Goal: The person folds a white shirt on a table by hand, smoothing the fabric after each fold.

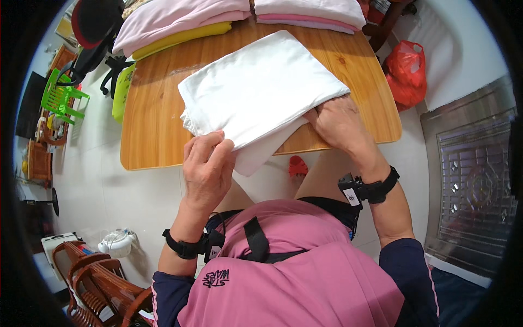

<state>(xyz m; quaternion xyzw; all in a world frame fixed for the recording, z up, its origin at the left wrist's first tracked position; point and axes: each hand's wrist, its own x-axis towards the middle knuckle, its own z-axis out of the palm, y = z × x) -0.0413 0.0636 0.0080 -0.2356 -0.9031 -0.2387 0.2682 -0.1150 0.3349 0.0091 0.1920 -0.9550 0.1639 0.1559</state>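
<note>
A folded white cloth (261, 82) lies at a slant on the wooden table (152, 131), and its kind of garment does not show. One layer of it hangs over the table's near edge. My left hand (208, 163) grips the cloth's near left corner, thumb and fingers closed together. At the right corner my right hand (340, 122) is curled around the edge, its fingertips hidden beneath the fabric. Small bunched folds stick out at the cloth's left end.
Folded pink and yellow fabrics (185, 27) are stacked at the far left of the table, with another white and pink stack (310, 13) beside them. A red plastic bag (406, 76) stands past the right edge. Wooden chairs (103, 283) are at the lower left.
</note>
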